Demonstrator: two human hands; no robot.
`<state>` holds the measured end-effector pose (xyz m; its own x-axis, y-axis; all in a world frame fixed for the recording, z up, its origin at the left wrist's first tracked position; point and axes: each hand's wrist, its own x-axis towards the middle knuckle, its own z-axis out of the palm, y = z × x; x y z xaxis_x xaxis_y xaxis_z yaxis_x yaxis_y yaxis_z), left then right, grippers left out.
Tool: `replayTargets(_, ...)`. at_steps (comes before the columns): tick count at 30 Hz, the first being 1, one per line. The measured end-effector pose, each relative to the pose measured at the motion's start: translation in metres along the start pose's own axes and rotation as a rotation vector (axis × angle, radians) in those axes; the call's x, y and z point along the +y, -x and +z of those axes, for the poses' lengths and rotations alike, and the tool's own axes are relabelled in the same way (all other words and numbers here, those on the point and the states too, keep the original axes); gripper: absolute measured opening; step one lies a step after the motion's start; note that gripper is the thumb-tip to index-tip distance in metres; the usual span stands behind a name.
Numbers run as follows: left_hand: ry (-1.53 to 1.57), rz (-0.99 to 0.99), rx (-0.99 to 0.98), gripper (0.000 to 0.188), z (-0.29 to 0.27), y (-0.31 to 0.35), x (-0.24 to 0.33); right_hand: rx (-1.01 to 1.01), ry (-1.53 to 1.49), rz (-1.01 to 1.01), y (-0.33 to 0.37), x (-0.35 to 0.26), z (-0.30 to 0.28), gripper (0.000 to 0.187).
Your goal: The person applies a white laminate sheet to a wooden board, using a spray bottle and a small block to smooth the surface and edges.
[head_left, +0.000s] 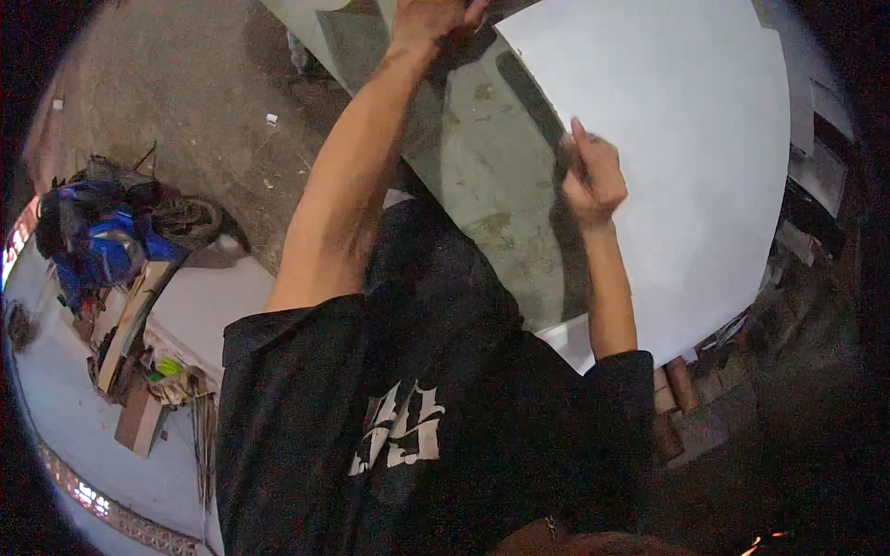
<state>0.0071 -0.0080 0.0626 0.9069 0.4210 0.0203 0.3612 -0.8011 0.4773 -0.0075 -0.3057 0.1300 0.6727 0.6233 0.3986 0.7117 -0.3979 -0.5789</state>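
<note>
A large white sheet [691, 157] spreads over the right part of a worn grey-green tabletop [491, 176], its left edge throwing a dark shadow there. At that edge is my right hand [595, 178], fingers curled round the sheet's margin and thumb pointing up; slight blur softens its outline. My left arm reaches far forward across the table. The left hand [431, 20] is near the sheet's far left corner, partly cut off by the top of the picture, so what its fingers do is hidden.
A blue and black bundle [116, 236] lies at the left, beside wood strips [130, 324] and a pale board [209, 301]. Brown concrete floor [199, 102] shows at the upper left. Wood blocks [681, 385] and stacked pieces sit under the sheet's right side.
</note>
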Motion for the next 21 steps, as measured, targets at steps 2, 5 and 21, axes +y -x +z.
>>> replayTargets(2,-0.013,0.109,0.106,0.036,-0.001,-0.001,-0.006,0.010,0.006,-0.040,-0.020,-0.002,0.024,0.049)
replayTargets(5,-0.034,0.272,0.225,0.039,0.002,0.003,-0.004,0.015,0.021,-0.069,-0.040,-0.006,0.032,0.064)
replayTargets(21,-0.040,0.122,0.142,0.042,0.004,0.001,-0.013,0.110,-0.224,0.330,-0.052,-0.026,-0.002,0.047)
